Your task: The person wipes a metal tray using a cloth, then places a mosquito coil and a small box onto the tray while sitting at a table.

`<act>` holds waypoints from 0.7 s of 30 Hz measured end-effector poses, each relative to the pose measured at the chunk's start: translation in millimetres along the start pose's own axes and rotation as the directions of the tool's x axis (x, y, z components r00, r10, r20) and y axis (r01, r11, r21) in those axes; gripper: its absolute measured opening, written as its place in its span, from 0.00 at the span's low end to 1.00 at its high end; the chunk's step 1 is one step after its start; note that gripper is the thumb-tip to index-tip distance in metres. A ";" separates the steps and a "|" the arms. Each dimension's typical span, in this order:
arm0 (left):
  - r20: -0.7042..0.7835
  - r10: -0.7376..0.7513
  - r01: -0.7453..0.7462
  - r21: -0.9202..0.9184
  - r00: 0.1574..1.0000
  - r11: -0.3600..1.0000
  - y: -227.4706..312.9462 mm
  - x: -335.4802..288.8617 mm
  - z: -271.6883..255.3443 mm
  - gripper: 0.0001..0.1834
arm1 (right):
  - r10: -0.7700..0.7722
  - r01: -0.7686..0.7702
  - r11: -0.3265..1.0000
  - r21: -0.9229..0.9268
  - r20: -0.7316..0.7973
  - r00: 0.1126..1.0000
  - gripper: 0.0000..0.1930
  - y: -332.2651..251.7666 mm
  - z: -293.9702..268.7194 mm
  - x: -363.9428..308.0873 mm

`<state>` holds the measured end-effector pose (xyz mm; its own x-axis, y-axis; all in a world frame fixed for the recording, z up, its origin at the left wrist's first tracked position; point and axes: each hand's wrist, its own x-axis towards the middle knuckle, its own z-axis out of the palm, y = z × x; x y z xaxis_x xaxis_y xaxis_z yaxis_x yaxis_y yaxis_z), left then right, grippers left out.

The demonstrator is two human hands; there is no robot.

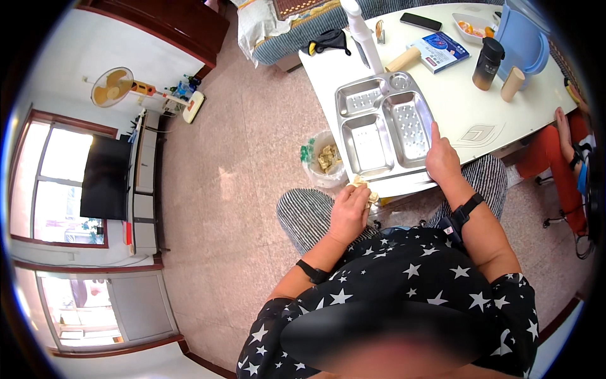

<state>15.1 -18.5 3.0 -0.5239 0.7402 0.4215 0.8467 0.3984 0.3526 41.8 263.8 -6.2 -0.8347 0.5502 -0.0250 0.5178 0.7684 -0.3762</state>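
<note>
A shiny metal compartment tray (385,136) lies at the near left end of the white table, with small pale spots or reflections in its sections. My right hand (444,161) grips the tray's right rim near the close corner, its index finger stretched along the edge and its other fingers curled. At the tray's near left corner my left hand (349,213) is closed on a crumpled pale yellow cloth or paper wipe (367,187). Part of that wipe is hidden by the fingers.
Left of the table stands a lined waste bin (325,161) holding crumpled paper. The table (480,134) carries a dark bottle (488,64), wooden cylinders (512,84), a blue box (442,50), a phone (421,22) and a blue container (521,41). Another person's red-clad leg (546,151) is at right.
</note>
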 end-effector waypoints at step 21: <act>-0.110 0.154 -0.163 -0.080 0.982 0.983 10.5 27.4 7.0 0.21 | 0.011 -0.011 1.000 -0.001 0.007 1.000 0.35 1.9 0.1 2.3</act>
<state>10.3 9.8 12.5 -0.3944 0.7282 0.5604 0.9106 0.2280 0.3446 40.9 266.4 -7.1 -0.8299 0.5567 -0.0353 0.5275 0.7625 -0.3746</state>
